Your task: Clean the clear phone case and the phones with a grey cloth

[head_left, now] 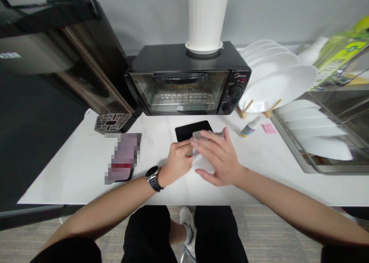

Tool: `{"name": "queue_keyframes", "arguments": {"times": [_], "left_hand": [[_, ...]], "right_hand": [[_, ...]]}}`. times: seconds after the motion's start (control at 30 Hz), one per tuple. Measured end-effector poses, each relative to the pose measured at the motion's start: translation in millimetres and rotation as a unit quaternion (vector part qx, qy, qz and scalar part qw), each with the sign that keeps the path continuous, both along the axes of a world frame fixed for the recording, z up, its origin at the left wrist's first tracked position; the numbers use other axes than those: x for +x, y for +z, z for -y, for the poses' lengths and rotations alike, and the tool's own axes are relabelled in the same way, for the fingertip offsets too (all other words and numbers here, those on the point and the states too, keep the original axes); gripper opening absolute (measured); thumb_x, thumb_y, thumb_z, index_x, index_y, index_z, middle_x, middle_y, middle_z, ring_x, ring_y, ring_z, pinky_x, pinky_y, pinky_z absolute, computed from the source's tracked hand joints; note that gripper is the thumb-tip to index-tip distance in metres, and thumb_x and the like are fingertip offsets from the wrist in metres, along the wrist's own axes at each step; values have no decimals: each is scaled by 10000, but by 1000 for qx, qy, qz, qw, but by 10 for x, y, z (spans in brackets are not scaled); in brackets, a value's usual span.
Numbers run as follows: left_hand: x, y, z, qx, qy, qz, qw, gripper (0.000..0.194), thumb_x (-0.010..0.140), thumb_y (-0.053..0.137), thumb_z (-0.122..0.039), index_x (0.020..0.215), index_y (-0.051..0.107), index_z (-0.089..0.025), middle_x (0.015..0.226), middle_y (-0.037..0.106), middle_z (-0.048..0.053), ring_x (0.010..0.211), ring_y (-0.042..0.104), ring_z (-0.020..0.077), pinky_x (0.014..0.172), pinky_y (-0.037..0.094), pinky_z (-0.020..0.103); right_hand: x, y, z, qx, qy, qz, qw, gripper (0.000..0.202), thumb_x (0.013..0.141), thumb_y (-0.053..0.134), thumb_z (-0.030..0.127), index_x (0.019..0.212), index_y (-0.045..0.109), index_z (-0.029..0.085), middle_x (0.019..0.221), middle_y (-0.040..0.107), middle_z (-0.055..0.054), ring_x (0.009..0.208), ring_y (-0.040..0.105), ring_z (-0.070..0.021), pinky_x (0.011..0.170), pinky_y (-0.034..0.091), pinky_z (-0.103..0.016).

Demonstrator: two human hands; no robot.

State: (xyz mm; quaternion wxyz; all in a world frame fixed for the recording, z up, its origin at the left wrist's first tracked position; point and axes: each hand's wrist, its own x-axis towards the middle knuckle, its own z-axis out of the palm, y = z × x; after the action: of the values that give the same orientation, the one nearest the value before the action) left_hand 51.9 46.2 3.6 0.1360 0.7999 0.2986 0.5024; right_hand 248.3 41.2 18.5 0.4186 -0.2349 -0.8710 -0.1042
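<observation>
Fingers (pixel 211 148) Spread Across a Pale Sheet, a Close Grip at Its Edge

Both our hands meet over a white counter (pixel 256 155), working on one soft-looking pale sheet (pixel 202 163) that lies directly beneath the right fingers and against the left ones. Our left hand (pixel 179 159) is curled in tight and appears to grip the sheet's near-left side; our right hand (pixel 220 155) lies across it almost flat, thumb set well apart from the rest. Whether the sheet is folded, or covers something, we cannot tell, since the right palm hides much of it.

Just beyond the fingertips rests a flat black item (pixel 186 132), partly hidden behind the hands. Right of the fingers stand a small white bottle (pixel 249 128) and, beside it, a pink note (pixel 269 128); well to their left lies a pixelated item (pixel 122 157).

We judge this to be a handling step, the sheet being smoothed or pressed. Next, we reckon, calls for a firm left pinch and light, even pressure from the right, lest the sheet slip or crease.
</observation>
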Motion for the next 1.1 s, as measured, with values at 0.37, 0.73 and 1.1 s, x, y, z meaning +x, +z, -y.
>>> {"name": "queue_keyframes", "arguments": {"times": [0.37, 0.73, 1.1], "left_hand": [[-4, -15, -19, 11, -2, 22, 1000, 343, 1003, 636, -276, 679, 562, -190, 633, 595, -11, 524, 538, 116, 485, 389, 244], [18, -7, -9, 15, 1, 16, 1000, 293, 970, 617, -184, 684, 553, -190, 657, 615, -9, 577, 577, 116, 529, 414, 227], [18, 23, -10, 26, 4, 12, 1000, 401, 1005, 618, -267, 634, 479, -206, 584, 524, -27, 493, 476, 111, 470, 358, 258]], "right_hand": [[-2, 13, -4, 13, -6, 25, 1000, 727, 1077, 499, 421, 1714, 255, 171, 1484, 691, -84, 1476, 562, -258, 1380, 16, -484], [29, 36, -34, 6, -5, 4, 1000, 681, 1066, 501, 410, 1691, 325, 201, 1438, 723, -57, 1470, 568, -266, 1381, 45, -529], [53, 71, -32, 31, -3, 55, 998, 529, 1092, 443, 444, 1535, 558, 181, 1446, 721, -31, 1460, 577, -202, 1390, 69, -430]]}}
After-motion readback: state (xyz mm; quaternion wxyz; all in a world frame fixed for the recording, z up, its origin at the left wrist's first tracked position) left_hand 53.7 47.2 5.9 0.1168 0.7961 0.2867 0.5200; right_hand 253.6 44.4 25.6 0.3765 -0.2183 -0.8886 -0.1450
